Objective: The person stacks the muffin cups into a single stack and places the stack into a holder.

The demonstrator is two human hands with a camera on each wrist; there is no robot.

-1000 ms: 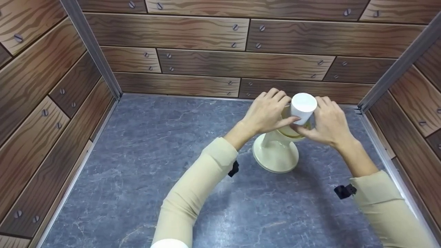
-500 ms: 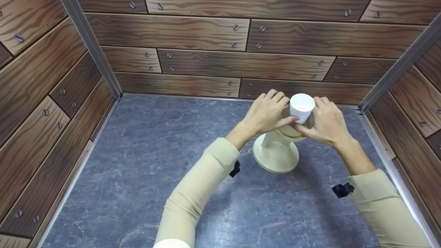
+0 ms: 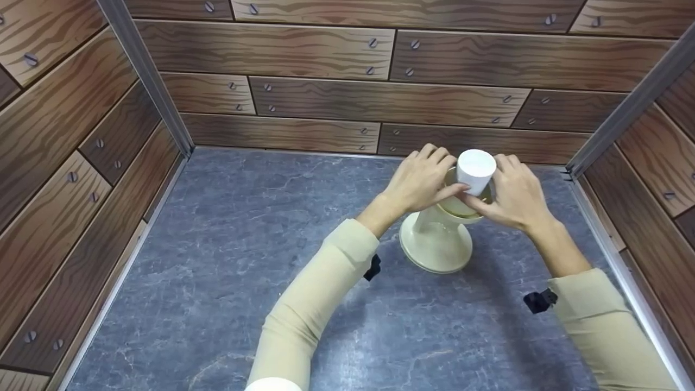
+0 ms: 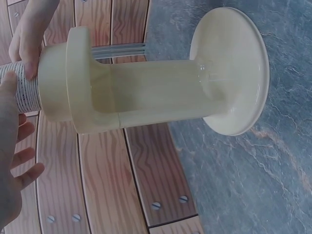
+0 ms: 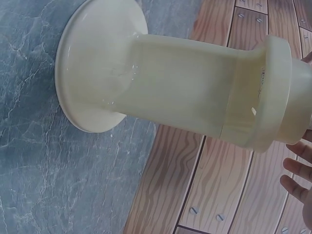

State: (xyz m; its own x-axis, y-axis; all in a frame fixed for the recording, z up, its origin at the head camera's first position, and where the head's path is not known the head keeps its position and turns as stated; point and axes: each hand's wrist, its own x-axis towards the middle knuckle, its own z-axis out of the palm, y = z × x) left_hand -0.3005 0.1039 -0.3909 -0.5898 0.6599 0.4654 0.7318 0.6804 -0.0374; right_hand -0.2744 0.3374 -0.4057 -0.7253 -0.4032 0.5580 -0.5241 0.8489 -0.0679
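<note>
Both hands, left hand (image 3: 421, 176) and right hand (image 3: 516, 190), pinch the upright white cylinder (image 3: 475, 171), seemingly seated atop the cream stand (image 3: 434, 247), right of frame centre.

Grey marbled tabletop (image 3: 228, 260): open surface from 6 through 9 to 11 o'clock of the cream pedestal stand (image 3: 434, 247); passage unobstructed there.
Back wood-pattern wall (image 3: 380, 103): close at 12 o'clock of the stand; narrow gap only.
Right wall (image 3: 646, 179): near at 3 o'clock, leaving a slim strip of tabletop.
Left wall (image 3: 70, 163): well apart at 9 o'clock.
Left hand (image 3: 421, 179) and right hand (image 3: 516, 195): flank the white cylinder (image 3: 475, 171) on the stand top, blocking 9 and 3 o'clock approaches; both forearms cross from 5 to 7 o'clock.
</note>
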